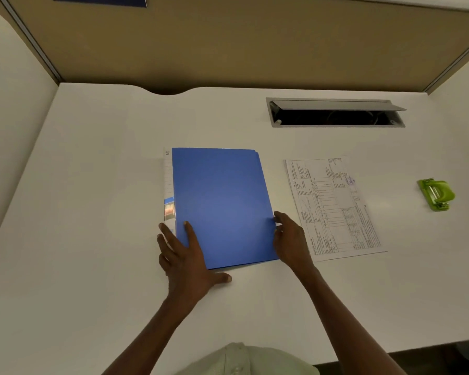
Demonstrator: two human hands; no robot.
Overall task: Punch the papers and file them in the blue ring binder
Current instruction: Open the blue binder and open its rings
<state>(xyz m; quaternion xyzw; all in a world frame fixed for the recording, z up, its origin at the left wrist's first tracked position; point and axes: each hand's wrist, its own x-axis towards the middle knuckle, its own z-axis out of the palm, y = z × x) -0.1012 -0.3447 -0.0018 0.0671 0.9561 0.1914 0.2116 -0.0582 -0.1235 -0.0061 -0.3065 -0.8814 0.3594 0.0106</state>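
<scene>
Judging by the layout, the task has barely begun: the blue ring binder (222, 207) lies closed on the white counter (92, 158), the left hand (186, 257) flat on its near corner with fingers spread, the right hand (290, 238) pinching its open edge. The papers (333, 207) lie just beside it, seemingly unpunched, and the green hole punch (437, 194) sits well apart.

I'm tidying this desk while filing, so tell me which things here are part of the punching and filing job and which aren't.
For the job: blue ring binder, printed papers, green hole punch.

Just there: open cable hatch, blue sign on the partition.
</scene>
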